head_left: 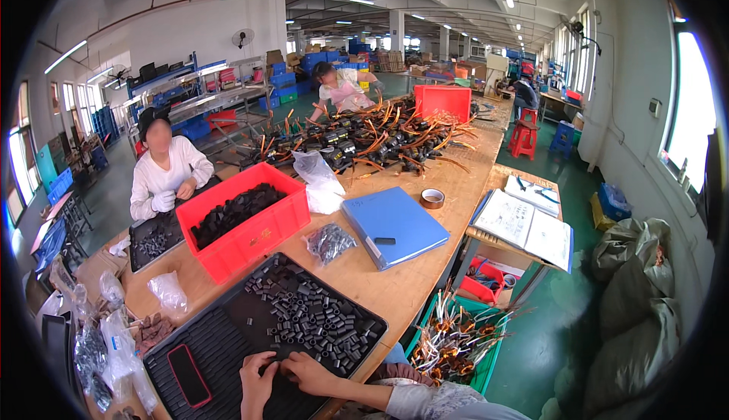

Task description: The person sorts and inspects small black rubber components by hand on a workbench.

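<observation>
My left hand [258,378] and my right hand [310,373] are close together above the near part of a black tray [220,332]. The fingers of both are bent in a pinch. Whatever they hold is too small or hidden to make out. Just beyond them, many short black tubes [311,314] lie loose in the tray, with a single one apart to their left. A phone [188,375] with a red edge rests on the tray's ribbed surface, left of my left hand.
Beyond the tray stand a red bin [296,209] of black parts, a bag of small parts [330,243], a blue binder [395,226] and a tape roll [432,198]. Plastic bags [118,352] crowd the left. A co-worker [168,165] sits across. Wired parts [456,336] fill a green crate at right.
</observation>
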`<action>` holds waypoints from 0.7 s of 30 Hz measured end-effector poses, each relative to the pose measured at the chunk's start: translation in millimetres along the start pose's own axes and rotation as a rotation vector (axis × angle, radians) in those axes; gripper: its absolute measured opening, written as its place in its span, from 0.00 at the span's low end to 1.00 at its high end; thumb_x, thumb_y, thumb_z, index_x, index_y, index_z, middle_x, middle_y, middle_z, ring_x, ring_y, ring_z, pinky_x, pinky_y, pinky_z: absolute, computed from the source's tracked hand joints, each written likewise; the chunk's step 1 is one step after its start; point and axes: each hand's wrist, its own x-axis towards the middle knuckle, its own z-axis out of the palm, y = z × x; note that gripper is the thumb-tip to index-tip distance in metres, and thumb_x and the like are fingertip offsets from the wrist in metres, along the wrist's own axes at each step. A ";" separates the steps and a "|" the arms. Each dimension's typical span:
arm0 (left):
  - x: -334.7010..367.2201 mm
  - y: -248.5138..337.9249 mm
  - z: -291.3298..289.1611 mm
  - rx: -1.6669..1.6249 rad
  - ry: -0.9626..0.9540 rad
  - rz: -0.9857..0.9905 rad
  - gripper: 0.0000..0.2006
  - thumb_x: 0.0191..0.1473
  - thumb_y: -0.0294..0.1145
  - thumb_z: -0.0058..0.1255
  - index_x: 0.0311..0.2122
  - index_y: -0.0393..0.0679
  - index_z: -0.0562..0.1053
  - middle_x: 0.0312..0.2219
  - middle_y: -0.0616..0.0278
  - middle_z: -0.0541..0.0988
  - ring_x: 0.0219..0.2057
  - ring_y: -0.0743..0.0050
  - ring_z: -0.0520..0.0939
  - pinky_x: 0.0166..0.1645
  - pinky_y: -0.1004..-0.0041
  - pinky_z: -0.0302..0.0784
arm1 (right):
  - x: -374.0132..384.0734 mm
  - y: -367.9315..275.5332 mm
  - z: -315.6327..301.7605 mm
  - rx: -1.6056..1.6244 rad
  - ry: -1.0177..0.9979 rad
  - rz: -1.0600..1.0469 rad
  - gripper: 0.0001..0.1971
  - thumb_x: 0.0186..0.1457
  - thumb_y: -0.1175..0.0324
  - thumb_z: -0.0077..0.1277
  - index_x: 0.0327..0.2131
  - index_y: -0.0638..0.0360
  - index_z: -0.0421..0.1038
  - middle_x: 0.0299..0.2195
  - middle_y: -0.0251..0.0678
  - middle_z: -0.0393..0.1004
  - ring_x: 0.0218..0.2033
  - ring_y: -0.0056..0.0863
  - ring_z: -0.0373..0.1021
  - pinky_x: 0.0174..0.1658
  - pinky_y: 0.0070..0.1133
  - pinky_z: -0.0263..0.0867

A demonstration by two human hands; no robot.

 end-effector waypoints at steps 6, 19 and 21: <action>-8.0 5.6 15.7 0.374 -0.077 0.381 0.09 0.42 0.30 0.62 0.33 0.46 0.81 0.28 0.63 0.81 0.41 0.62 0.76 0.47 0.64 0.70 | -13.6 5.3 -63.4 0.017 0.532 0.011 0.15 0.42 0.78 0.59 0.36 0.57 0.70 0.35 0.41 0.71 0.40 0.43 0.68 0.44 0.31 0.64; -4.6 5.2 18.8 0.354 -0.161 0.310 0.07 0.44 0.34 0.63 0.31 0.46 0.82 0.24 0.68 0.74 0.31 0.68 0.72 0.41 0.67 0.66 | -52.4 61.6 -149.7 -0.047 0.648 0.376 0.11 0.41 0.81 0.60 0.30 0.61 0.70 0.26 0.38 0.71 0.28 0.34 0.70 0.32 0.27 0.66; -2.3 12.9 19.4 0.358 -0.182 0.286 0.06 0.46 0.34 0.61 0.29 0.44 0.81 0.21 0.67 0.71 0.29 0.67 0.71 0.39 0.67 0.66 | -51.6 71.4 -142.2 -0.156 0.667 0.361 0.12 0.40 0.78 0.60 0.31 0.60 0.70 0.28 0.41 0.72 0.32 0.40 0.70 0.34 0.32 0.66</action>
